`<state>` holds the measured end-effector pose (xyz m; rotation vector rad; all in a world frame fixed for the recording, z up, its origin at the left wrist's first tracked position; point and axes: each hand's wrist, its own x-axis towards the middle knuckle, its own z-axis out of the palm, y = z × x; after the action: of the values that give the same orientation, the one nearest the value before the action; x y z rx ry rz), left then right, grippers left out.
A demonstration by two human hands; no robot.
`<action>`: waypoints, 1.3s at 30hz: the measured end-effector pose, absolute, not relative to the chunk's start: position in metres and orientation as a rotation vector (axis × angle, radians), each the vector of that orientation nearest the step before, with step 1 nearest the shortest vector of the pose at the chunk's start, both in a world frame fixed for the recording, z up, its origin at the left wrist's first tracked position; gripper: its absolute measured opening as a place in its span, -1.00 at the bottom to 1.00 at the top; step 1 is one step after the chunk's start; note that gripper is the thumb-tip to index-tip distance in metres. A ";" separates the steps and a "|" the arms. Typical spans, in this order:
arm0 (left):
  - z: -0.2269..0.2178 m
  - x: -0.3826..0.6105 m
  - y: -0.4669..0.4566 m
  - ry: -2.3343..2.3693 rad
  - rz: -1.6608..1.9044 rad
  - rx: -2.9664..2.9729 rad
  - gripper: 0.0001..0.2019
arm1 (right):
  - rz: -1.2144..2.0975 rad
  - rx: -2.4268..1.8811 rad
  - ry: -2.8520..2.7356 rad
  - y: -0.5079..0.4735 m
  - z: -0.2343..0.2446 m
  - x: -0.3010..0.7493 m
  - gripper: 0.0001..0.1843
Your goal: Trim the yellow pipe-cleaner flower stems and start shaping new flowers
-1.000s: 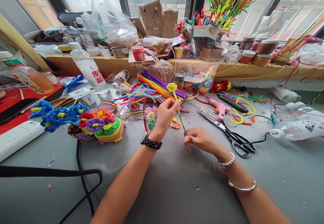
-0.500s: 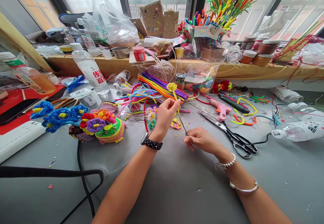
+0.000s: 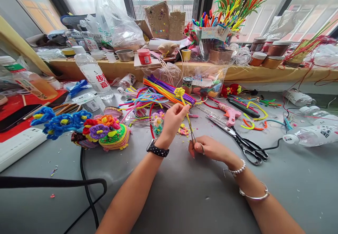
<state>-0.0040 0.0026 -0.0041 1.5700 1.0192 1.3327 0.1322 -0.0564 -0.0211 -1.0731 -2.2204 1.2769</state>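
My left hand (image 3: 172, 122) pinches the stem of a yellow pipe-cleaner flower (image 3: 179, 92), its looped head upright above my fingertips. Below them the stem slants down to the right. My right hand (image 3: 210, 148) is closed around thin metal scissors (image 3: 193, 137), with a finger loop showing by the fingers. The slim blades point up at the lower stem; whether they touch it I cannot make out. Yellow scraps (image 3: 183, 129) lie on the table just behind. To the right rests a pair of large black-handled scissors (image 3: 239, 140), beside a pink glue gun (image 3: 230, 112).
Bundled pipe cleaners (image 3: 169, 91) lie behind my hands. Finished fuzzy flowers (image 3: 99, 131) stand at left, near a water bottle (image 3: 92, 72) and a white power strip (image 3: 22, 146). A black cable (image 3: 86, 184) crosses the front left. Bottles (image 3: 311, 135) lie at right.
My right hand has shifted slightly left and turned, and the scissor blades now show spread apart along the lower stem. My left hand and the flower have hardly moved.
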 end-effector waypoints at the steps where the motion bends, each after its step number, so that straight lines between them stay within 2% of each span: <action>1: -0.004 -0.004 0.002 1.015 1.319 1.574 -0.72 | 1.277 -1.067 -2.218 -0.057 -0.021 0.132 -0.24; 20: -0.002 0.000 0.000 1.041 1.266 1.559 -0.72 | 1.193 -1.132 -2.111 -0.056 -0.025 0.131 -0.36; 39: -0.004 -0.007 0.004 1.035 1.376 1.531 -0.72 | 1.166 -1.203 -2.000 -0.053 -0.029 0.133 -0.36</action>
<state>-0.0065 0.0044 -0.0038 1.5307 1.0350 1.3762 0.1328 -0.0533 -0.0288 -1.2030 -1.9998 1.1661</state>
